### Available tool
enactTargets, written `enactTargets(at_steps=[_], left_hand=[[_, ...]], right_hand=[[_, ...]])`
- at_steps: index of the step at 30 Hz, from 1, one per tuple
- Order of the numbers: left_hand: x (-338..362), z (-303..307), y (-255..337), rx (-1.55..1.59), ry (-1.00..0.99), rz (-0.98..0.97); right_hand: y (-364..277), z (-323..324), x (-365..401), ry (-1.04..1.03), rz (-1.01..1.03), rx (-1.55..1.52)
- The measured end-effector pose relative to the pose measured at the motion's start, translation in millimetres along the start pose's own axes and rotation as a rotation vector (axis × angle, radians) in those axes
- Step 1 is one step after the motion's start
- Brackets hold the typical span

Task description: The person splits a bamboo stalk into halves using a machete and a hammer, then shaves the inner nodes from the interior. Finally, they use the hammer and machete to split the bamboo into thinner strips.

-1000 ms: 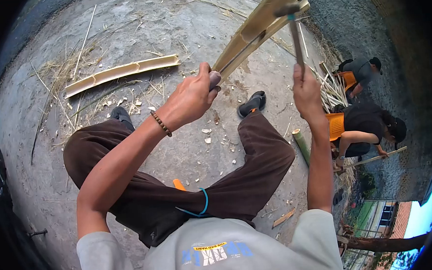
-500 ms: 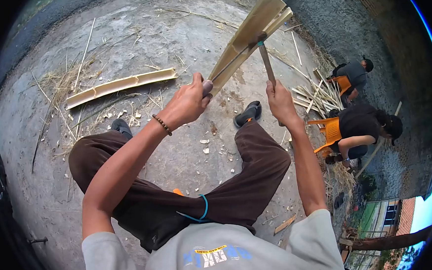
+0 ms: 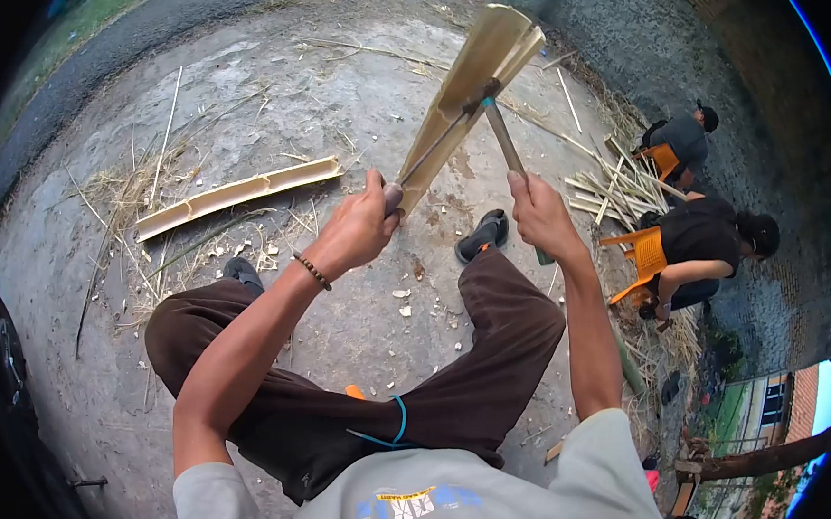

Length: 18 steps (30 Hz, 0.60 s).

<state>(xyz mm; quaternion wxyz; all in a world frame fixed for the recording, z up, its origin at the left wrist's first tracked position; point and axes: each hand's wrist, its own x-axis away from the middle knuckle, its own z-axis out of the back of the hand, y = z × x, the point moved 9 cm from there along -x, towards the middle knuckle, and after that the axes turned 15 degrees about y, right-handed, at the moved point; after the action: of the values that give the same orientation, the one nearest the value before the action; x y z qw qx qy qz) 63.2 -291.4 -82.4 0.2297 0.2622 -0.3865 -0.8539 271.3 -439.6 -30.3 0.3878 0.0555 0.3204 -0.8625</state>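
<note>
My left hand (image 3: 364, 220) is closed round the handle of a long thin blade (image 3: 434, 147). That blade runs up along a split bamboo piece (image 3: 479, 60), which stands tilted in front of me. Held in my right hand (image 3: 544, 218) is a hammer (image 3: 505, 138) with a wooden handle. The dark hammer head is at the far part of the blade, against the bamboo; whether they touch I cannot tell. Another bamboo half (image 3: 238, 196) lies on the ground to the left, hollow side up.
Bamboo strips (image 3: 611, 190) are piled at the right. Two people sit beyond them on orange chairs (image 3: 646, 257), near a wall (image 3: 768, 266). Shavings (image 3: 159, 180) and small chips are scattered on the ground. Part of a wheel (image 3: 2, 351) shows at the far left.
The view has shifted a little. The hammer head and the top of the bamboo appear slightly lower and further left. Both hands keep their holds.
</note>
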Motion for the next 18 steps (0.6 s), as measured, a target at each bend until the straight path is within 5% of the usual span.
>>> enactTargets(at_steps=[1,4,8,9,10,11,13,18], left_hand=[[-3.2,4.8,-4.1,-0.013,0.041,0.005],[-1.0,6.7,-9.4,-0.036,0.027,0.064],[-3.3,15.8,-17.0,-0.035,0.020,0.105],[-2.8,15.9,-18.7,-0.049,-0.003,0.163],[0.0,14.3,-14.9,-0.050,-0.008,0.154],[1.9,10.5,-13.7,-0.052,-0.026,0.163],[-7.7,11.8,-22.8,-0.085,0.076,0.029],[-0.5,14.4,-22.7,-0.062,-0.014,0.143]], right_hand=[[-27.3,13.9,8.6,-0.177,-0.224,-0.205],[-81.4,95.1,-7.9,0.205,0.059,-0.218],[-55.9,98.7,-20.8,0.169,-0.035,-0.773],[-71.1,72.6,-7.1,0.302,0.082,-0.385],[-36.5,15.4,-14.2,0.076,0.205,0.146],[5.2,-25.2,-16.6,0.052,0.245,0.219],[-15.9,-0.3,-18.0,-0.170,-0.093,-0.078],[-113.8,124.3,-15.2,0.274,0.066,-0.409]])
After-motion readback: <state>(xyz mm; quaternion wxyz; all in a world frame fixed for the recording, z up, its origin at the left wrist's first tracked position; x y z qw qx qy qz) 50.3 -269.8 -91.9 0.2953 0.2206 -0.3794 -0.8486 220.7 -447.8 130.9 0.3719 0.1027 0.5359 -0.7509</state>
